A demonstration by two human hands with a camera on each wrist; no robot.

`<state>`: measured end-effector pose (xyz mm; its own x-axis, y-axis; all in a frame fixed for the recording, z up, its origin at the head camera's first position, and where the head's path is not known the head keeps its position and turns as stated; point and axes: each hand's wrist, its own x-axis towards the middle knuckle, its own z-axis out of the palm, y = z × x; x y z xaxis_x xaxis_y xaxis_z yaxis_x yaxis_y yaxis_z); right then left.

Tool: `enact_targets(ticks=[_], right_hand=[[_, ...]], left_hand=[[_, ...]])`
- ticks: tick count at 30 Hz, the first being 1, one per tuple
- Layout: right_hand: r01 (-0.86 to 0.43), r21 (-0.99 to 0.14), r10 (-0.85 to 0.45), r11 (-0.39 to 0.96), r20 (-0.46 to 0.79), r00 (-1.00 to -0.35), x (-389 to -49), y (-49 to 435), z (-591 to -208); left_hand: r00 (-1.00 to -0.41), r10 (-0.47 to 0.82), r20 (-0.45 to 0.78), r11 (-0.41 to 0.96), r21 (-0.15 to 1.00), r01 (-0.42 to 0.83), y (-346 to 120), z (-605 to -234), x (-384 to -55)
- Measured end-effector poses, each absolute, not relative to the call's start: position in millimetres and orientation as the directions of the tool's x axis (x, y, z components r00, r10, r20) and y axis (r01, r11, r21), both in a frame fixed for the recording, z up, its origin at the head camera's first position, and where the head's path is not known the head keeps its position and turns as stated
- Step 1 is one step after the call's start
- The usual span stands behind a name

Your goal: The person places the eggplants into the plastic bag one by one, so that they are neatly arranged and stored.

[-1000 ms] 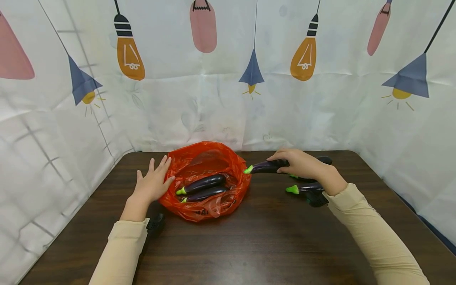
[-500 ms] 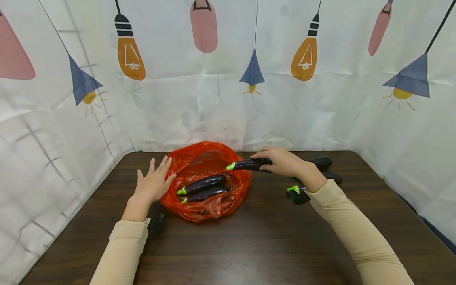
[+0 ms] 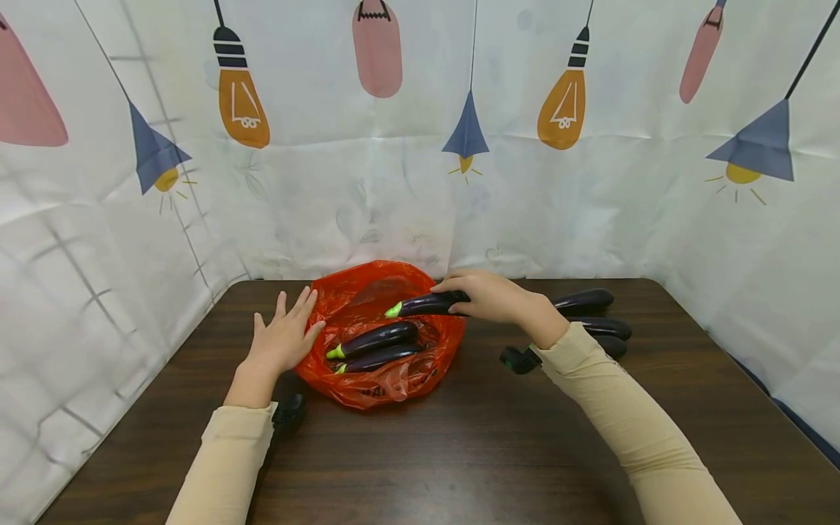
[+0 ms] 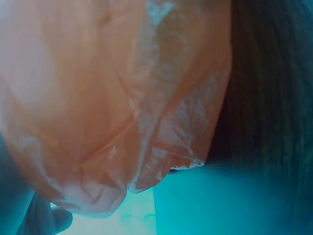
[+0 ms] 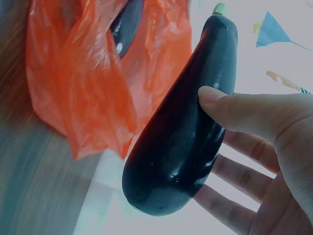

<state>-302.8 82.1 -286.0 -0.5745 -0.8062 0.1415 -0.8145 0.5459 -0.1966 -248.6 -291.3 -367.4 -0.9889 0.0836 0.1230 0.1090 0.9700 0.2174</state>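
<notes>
My right hand [image 3: 488, 295] grips a dark purple eggplant [image 5: 183, 122] between thumb and fingers, its green stem end pointing left over the opening of a red plastic bag [image 3: 380, 394]. Inside the bag lie two more eggplants, the rear eggplant [image 3: 380, 337] and the front eggplant [image 3: 379, 359], side by side with stems to the left. Spread fingers of my left hand [image 3: 278, 341] rest against the bag's left rim. In the left wrist view the bag's side [image 4: 107, 98] fills most of the frame.
Several eggplants lie at the right of the dark wooden table [image 3: 420, 467], among them a rear eggplant [image 3: 584, 300] and a middle eggplant [image 3: 604, 327], partly behind my right forearm. A white patterned cloth [image 3: 407, 182] hangs along the table's far edge.
My right hand has carried the eggplant leftward, from the right of the bag to over its opening. The left hand stays at the bag's rim.
</notes>
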Motion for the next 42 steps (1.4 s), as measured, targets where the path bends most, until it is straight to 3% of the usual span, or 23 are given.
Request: enact_targets(ticks=[23,42], right_hand=[[-0.853,-0.159,-0.851,0.498,0.103,-0.516,-308.2,18.5,-287.8],[-0.82,-0.143,-0.828,0.554,0.002,-0.56,-310.5,-16.6,-292.1]], left_hand=[[-0.991,0.078,0.106,0.965,0.24,0.102,-290.7,-366.6,-249.2],[-0.991,0.088,0.103,0.964,0.243,0.111,-291.7,-366.9,-249.7]])
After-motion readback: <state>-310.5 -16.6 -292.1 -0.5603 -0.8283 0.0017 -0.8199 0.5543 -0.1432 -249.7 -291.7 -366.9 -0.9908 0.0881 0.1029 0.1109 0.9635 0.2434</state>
